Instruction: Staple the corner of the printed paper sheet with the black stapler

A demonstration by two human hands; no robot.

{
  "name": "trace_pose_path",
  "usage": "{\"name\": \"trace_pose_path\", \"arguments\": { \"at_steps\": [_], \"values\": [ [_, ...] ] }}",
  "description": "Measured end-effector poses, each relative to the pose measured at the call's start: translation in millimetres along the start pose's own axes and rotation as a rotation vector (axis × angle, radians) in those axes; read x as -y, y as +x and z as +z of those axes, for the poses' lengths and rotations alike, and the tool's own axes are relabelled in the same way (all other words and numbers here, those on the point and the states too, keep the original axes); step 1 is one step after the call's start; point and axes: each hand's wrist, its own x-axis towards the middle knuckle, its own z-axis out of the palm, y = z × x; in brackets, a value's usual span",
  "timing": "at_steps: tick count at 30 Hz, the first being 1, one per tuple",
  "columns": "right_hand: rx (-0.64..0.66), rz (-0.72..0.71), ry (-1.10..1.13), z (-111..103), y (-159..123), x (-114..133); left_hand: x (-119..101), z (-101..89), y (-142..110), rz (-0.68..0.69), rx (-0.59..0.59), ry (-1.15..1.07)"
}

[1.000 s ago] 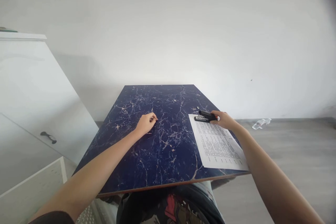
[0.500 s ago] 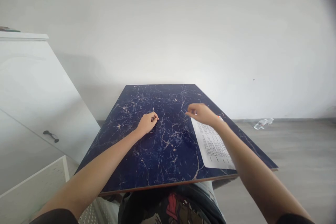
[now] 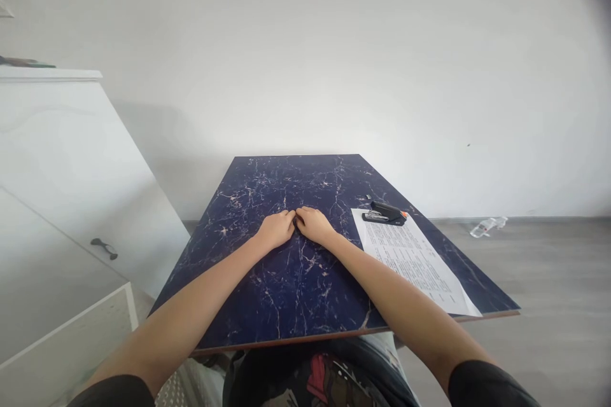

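Over the middle of the dark blue marbled table (image 3: 267, 292), my left hand (image 3: 277, 229) and my right hand (image 3: 314, 225) meet with their fingertips touching or nearly so. The fingers of both are curled closed. What they hold, if anything, is hidden behind the knuckles. To the right of my right hand, a black stapler (image 3: 387, 213) with an orange end lies across the top of a printed sheet of paper (image 3: 415, 261). Just beyond the stapler sits a tiny dark piece (image 3: 367, 196), too small to name.
A white cabinet (image 3: 62, 140) with a dark handle (image 3: 104, 248) stands on the left. Below it leans a pale framed panel (image 3: 71, 337). The white wall (image 3: 305, 63) rises behind the table. On the floor at right lies a clear plastic item (image 3: 487, 226).
My right hand has moved left from above the paper's top to meet my left hand, uncovering the stapler and the tiny dark piece. The left hand stays closed near the same spot.
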Motion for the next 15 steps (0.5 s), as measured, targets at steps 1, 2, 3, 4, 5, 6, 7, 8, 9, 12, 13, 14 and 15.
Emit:
{"name": "trace_pose_path", "arguments": {
  "at_steps": [1, 2, 3, 4, 5, 6, 7, 8, 9, 12, 13, 14, 15],
  "values": [
    [-0.008, -0.003, 0.005, -0.8, -0.1, -1.3, 0.4, 0.2, 0.0, -0.003, 0.0, -0.008],
    [-0.015, -0.005, 0.009, -1.5, 0.0, -2.4, 0.8, 0.5, 0.1, -0.006, 0.001, -0.016],
    [-0.019, -0.006, 0.013, -2.1, 0.0, -3.3, 1.2, 1.0, 0.2, -0.007, 0.003, -0.023],
    [-0.02, -0.006, 0.014, -2.4, -0.1, -3.9, 1.6, 1.5, 0.4, -0.006, 0.003, -0.025],
    [-0.017, -0.008, 0.014, -2.4, -0.3, -4.2, 1.8, 2.1, 0.6, -0.003, 0.001, -0.023],
    [-0.013, -0.009, 0.013, -2.0, -0.7, -4.3, 2.0, 2.5, 0.8, -0.001, -0.002, -0.02],
    [-0.008, -0.01, 0.01, -1.3, -1.1, -4.0, 2.0, 2.8, 1.0, 0.0, -0.004, -0.019],
    [-0.003, -0.011, 0.005, -0.6, -1.4, -3.2, 2.0, 2.9, 1.1, -0.001, -0.005, -0.022],
    [0.004, -0.011, -0.004, -0.1, -1.6, -2.1, 1.8, 2.8, 1.1, -0.003, -0.004, -0.03],
    [0.049, -0.043, -0.067, -4.7, -0.2, 2.9, 1.1, 1.6, 0.6, -0.013, 0.002, -0.055],
    [0.073, -0.073, -0.098, -10.1, 0.8, 3.6, 0.9, 1.1, 0.2, -0.016, 0.003, -0.056],
    [0.096, -0.112, -0.127, -18.1, 1.7, 2.8, 0.8, 0.8, -0.2, -0.017, 0.003, -0.051],
    [0.111, -0.154, -0.147, -28.8, 2.3, -0.6, 0.8, 0.7, -0.6, -0.018, 0.003, -0.041]
  ]
}}
